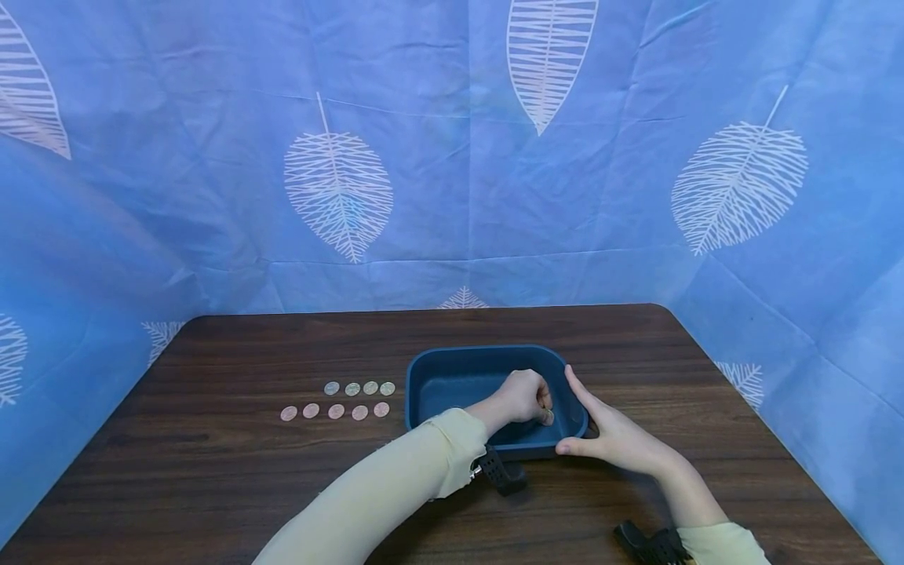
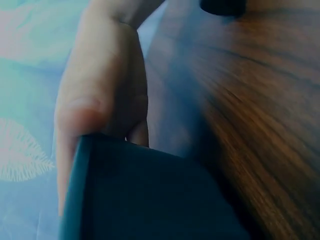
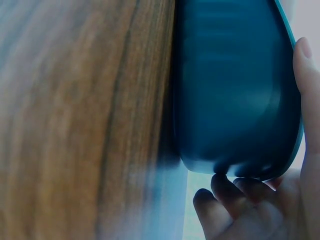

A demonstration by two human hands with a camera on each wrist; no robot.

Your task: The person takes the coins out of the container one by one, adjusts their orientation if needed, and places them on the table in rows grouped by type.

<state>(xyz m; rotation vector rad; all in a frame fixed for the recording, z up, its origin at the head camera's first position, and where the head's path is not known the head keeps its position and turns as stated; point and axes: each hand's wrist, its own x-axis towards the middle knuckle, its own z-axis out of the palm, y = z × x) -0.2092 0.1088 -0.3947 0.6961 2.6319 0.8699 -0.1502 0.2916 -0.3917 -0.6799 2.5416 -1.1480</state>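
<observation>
My left hand [image 1: 521, 396] reaches inside the dark blue rectangular plastic tray [image 1: 452, 375] on the wooden worktop [image 1: 212, 471], fingers pinching a small coin [image 1: 548, 415]; my right hand [image 1: 610, 431], fingers straight, steadies the tray's corner. Best lift gently toward the 9 coins [image 1: 337, 400] lined up left

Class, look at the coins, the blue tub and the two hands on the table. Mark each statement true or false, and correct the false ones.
1. The left hand is inside the blue tub. True.
2. The coins lie in two rows left of the tub. True.
3. The right hand rests on the coins. False: it lies against the tub's right side.
4. The table is white. False: it is dark wood.
</observation>
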